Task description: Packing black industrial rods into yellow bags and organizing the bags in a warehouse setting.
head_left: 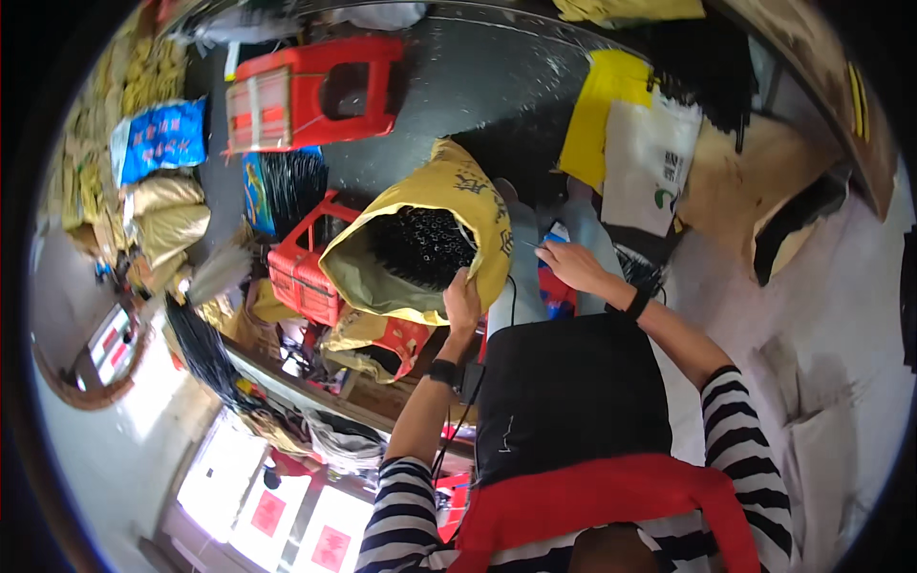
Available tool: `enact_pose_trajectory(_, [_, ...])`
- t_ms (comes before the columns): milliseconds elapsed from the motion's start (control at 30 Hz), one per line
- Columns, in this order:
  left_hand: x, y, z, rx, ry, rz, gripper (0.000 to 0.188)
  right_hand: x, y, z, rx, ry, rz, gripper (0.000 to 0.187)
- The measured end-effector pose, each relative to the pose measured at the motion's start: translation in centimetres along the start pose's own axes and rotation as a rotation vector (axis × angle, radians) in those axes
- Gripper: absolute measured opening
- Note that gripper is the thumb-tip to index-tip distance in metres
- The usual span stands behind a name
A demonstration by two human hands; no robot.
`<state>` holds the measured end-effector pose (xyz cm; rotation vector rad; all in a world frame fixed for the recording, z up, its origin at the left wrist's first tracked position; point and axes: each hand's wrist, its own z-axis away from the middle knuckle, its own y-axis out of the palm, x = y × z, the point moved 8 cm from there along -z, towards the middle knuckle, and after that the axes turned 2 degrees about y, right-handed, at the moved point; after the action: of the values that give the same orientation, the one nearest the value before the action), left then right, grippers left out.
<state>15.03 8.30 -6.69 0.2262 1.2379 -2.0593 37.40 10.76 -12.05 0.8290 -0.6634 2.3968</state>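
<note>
A yellow woven sack (482, 215) lies with its mouth turned toward me, packed with a bundle of thin black rods or tubes (420, 248) whose ends face out. My left hand (462, 304) is closed on the lower rim of the sack's mouth, beside the bundle. To the right of the sack, my right hand (573, 266) pinches a thin, needle-like thing (531, 244), too small to name surely. Below that hand, a blue and red packet (556, 286) lies against my legs. A black apron (573, 396) with a red band covers my lap.
Red plastic stools (380, 95) stand at the far left and beside the sack. A bundle of black strands (294, 186) lies between them. Yellow and white sacks (635, 153) and a brown sheet (735, 181) are on the right. More sacks (172, 220) are piled at left.
</note>
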Motion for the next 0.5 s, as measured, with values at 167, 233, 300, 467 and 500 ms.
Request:
enact_pose_trajectory(167, [1.6, -0.7, 0.5, 0.099, -0.076, -0.147, 0.019, -2.2, 3.5, -0.3, -0.003, -0.095, -0.305, 0.034])
enact_pose_trajectory(233, [1.9, -0.8, 0.5, 0.144, -0.051, -0.220, 0.021, -1.8, 4.6, -0.5, -0.011, -0.122, -0.372, 0.034])
enact_pose_trajectory(300, [0.6, -0.6, 0.9, 0.183, -0.045, -0.249, 0.023, -1.7, 4.9, -0.8, -0.052, -0.170, -0.320, 0.033])
enact_pose_trajectory(467, [-0.5, -0.7, 1.0, 0.242, -0.043, -0.384, 0.029, -0.2, 6.7, -0.7, -0.110, -0.215, -0.242, 0.029])
enact_pose_trajectory(500, [-0.2, -0.9, 1.0, 0.221, -0.085, -0.255, 0.030, -0.1, 6.9, -0.8, -0.118, -0.194, -0.245, 0.028])
